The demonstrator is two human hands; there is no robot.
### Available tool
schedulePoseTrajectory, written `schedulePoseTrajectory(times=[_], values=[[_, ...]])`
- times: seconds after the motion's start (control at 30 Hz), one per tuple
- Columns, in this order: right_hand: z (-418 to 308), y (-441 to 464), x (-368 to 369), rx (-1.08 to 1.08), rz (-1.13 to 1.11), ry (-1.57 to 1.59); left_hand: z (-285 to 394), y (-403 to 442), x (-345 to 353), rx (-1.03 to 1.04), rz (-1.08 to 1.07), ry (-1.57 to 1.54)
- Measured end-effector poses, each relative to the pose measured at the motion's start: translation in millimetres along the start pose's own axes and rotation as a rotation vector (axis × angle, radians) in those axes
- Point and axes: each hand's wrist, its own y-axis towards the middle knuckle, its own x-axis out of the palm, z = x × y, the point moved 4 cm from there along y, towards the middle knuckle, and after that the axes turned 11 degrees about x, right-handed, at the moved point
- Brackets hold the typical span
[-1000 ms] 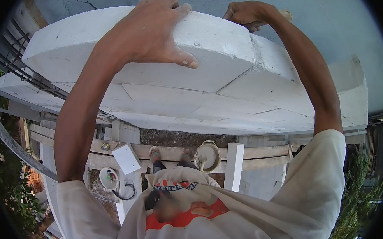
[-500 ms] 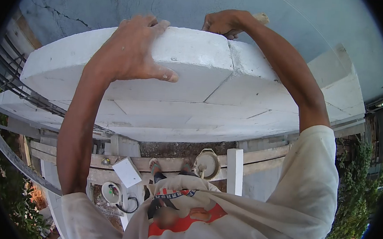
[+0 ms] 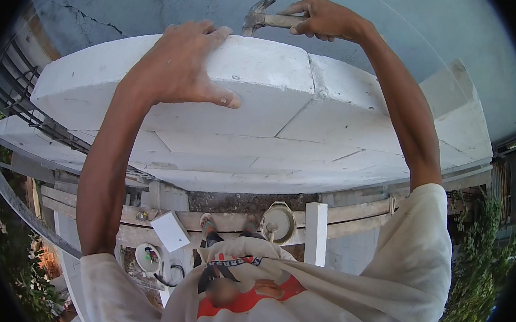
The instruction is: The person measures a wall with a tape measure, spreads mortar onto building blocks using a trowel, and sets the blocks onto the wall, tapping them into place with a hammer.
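Observation:
My left hand (image 3: 184, 65) grips a white lightweight concrete block (image 3: 263, 73) in the top course of a wall, its thumb on the near face and its fingers over the far top edge. My right hand (image 3: 323, 18) is closed round the handle of a claw hammer (image 3: 281, 21). The hammer head stands just beyond the block's far edge; I cannot tell whether it touches. To the right, a second white block (image 3: 348, 87) butts against the first, with a thin joint between them.
A cracked grey-blue wall (image 3: 178, 14) stands behind. Below, my feet are on wooden planks (image 3: 355, 217), near a round mortar pan (image 3: 279, 221), a loose white block (image 3: 170, 231) and a white bucket (image 3: 148, 258). Metal bars (image 3: 14, 84) stick out at the left.
My right hand has risen from behind the top edge and moved slightly right, bringing the hammer head into view. My left hand has stayed on the block.

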Motion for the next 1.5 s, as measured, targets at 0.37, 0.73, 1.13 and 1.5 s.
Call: schedulePoseTrajectory(times=[0.37,0.73,1.13,1.5], values=[[7.0,-160.8,-20.3,-0.396,0.722,0.084,0.3,1.8,2.1,-0.009,-0.010,0.009],[25.6,-191.2,0.3,-0.018,0.529,0.105,0.5,2.0,-4.5,0.041,-0.110,-0.057],[-28.9,-211.4,11.3,0.087,0.521,0.271,-43.8,-219.3,41.4,-0.524,1.192,0.025],[-169.0,-114.1,10.4,-0.413,0.568,0.156,-80.8,-251.1,135.1,-0.954,1.030,-0.372]])
